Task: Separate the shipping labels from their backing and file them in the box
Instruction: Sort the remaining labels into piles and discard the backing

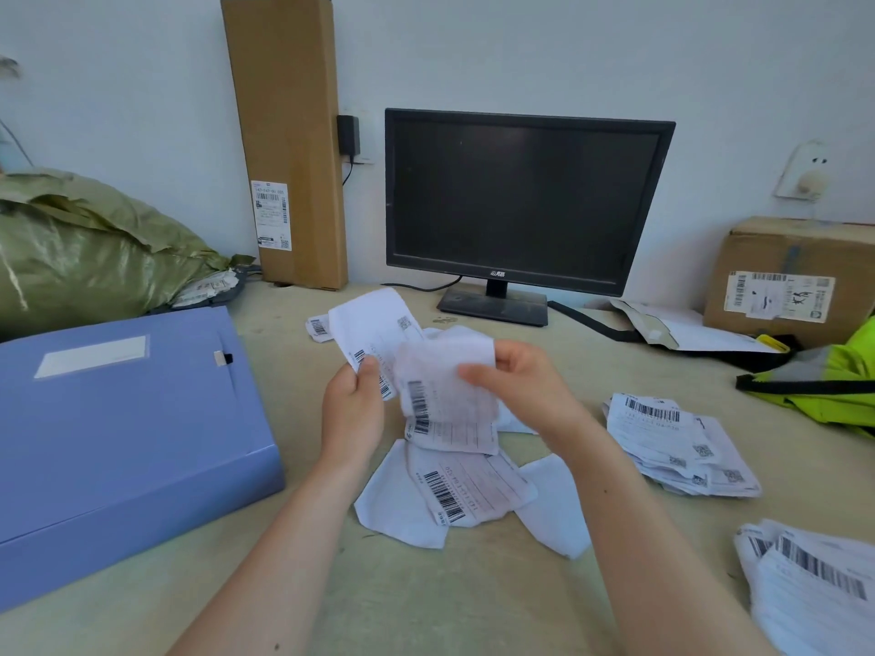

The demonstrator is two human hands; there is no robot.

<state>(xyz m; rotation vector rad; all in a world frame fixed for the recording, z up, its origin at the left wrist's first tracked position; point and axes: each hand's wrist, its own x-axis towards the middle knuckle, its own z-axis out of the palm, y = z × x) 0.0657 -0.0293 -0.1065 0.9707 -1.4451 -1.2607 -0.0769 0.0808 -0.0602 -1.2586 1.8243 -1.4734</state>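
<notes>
The left hand (352, 409) pinches, between thumb and curled fingers, the lower edge of a curled white paper sheet with a barcode strip (374, 329). The right hand (521, 385) pinches the upper corner of a thin, translucent pinkish shipping label (445, 390). The two grips draw apart, and I judge this is how the label is peeled from its backing; both papers are held up off the desk so they can part freely. Just below the fingers lies a loose heap of white backing papers and pink labels (454, 490), likely dropped where they come apart. Near the right fingers, to their right, sits a flat stack of printed labels (677, 442), probably sorted for filing. Well left of the left fingers rests the blue plastic file box (118, 419), its lid closed, so nothing can be filed in it yet. Beyond the fingers a black flat monitor (521, 201) stands on the pale wooden desk (473, 608).
</notes>
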